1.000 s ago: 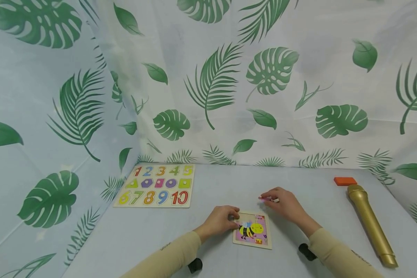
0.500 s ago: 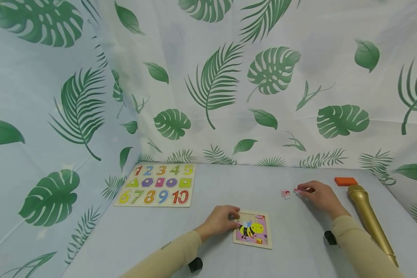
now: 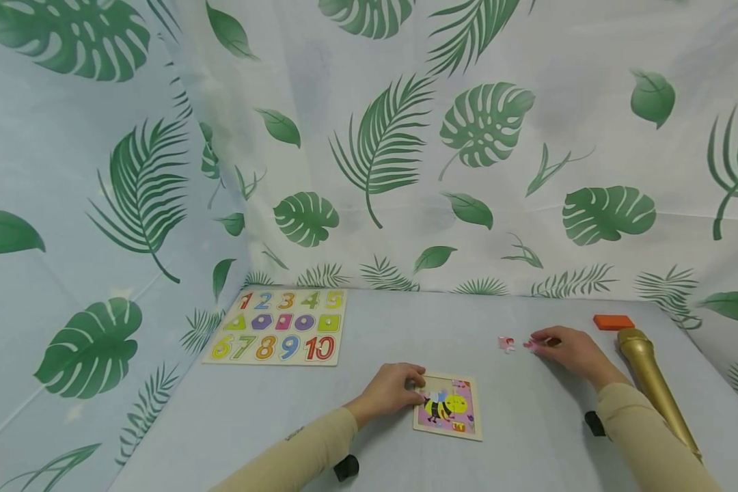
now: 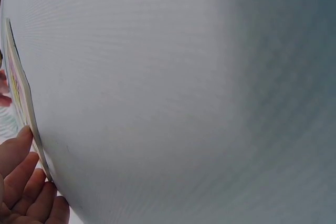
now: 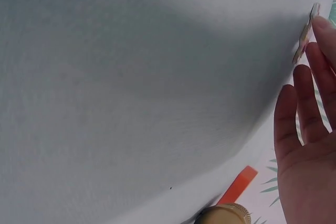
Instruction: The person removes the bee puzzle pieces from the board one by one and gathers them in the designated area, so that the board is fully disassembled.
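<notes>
A small wooden puzzle tray with a bee picture lies on the table in the head view, bare wood showing at its upper left. My left hand grips its left edge, thumb on top and fingers along the side. Right of the tray, my right hand pinches a pink jigsaw piece between thumb and forefinger, low over the table. In the right wrist view the piece appears edge-on at the thumb, the other fingers spread. A second pink jigsaw piece lies just left of it.
A number and shape puzzle board lies at the back left. Beyond my right hand are an orange block and a gold microphone, partly behind the right sleeve. Leaf-print cloth hangs behind and to the left.
My right hand has moved right from above the tray's upper right corner, and a loose pink piece now shows where it was. The left hand keeps its grip on the tray.
</notes>
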`<state>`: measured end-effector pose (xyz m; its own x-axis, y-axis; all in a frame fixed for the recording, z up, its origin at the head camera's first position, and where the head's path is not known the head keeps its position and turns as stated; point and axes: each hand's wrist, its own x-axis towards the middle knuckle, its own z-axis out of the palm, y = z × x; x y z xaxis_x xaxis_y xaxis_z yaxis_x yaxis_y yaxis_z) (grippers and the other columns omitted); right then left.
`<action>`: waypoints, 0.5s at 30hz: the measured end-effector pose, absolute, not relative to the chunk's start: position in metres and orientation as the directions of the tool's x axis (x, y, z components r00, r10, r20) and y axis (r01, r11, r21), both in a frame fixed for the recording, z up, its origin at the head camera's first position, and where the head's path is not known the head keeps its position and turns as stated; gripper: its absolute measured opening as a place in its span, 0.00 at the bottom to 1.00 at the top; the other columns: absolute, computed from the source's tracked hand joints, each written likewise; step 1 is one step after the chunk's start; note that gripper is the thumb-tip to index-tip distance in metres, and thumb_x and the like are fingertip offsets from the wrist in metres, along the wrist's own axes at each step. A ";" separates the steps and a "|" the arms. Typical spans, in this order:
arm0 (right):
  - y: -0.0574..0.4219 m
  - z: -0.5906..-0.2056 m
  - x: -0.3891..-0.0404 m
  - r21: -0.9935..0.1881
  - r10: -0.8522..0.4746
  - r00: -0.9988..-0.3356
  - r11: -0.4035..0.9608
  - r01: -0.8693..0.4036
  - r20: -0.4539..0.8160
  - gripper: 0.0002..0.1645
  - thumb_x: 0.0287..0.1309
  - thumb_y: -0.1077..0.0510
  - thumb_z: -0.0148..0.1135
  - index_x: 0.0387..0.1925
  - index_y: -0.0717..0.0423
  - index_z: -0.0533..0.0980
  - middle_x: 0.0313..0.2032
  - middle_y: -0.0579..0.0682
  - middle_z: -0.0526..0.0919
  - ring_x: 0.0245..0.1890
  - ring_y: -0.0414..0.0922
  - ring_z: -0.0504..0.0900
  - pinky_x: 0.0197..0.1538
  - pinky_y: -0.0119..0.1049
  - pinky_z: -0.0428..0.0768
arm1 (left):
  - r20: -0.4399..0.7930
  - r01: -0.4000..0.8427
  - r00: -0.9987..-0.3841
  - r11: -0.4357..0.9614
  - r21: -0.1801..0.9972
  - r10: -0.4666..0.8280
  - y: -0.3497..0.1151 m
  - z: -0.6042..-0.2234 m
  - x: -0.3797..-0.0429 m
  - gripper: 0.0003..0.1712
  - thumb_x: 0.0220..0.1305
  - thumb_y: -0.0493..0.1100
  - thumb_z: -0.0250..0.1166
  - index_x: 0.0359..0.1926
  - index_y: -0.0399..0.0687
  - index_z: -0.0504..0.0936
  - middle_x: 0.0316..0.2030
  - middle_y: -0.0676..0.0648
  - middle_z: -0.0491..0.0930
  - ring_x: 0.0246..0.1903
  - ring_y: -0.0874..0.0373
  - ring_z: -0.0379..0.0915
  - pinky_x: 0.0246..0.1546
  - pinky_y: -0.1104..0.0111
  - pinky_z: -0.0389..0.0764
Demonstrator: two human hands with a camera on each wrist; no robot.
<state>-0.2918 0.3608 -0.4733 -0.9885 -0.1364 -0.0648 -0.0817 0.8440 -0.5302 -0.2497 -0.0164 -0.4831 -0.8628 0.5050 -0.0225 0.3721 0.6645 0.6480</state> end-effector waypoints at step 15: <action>0.358 -0.477 -0.294 -0.522 -0.204 -0.979 0.837 -0.166 -0.016 0.20 0.60 0.58 0.66 0.52 0.64 0.79 0.45 0.60 0.81 0.46 0.57 0.77 0.51 0.58 0.77 | -0.040 0.356 -0.865 0.667 0.654 0.501 -0.016 -0.480 -0.248 0.11 0.56 0.37 0.72 0.42 0.42 0.86 0.57 0.49 0.80 0.60 0.53 0.72 0.63 0.61 0.70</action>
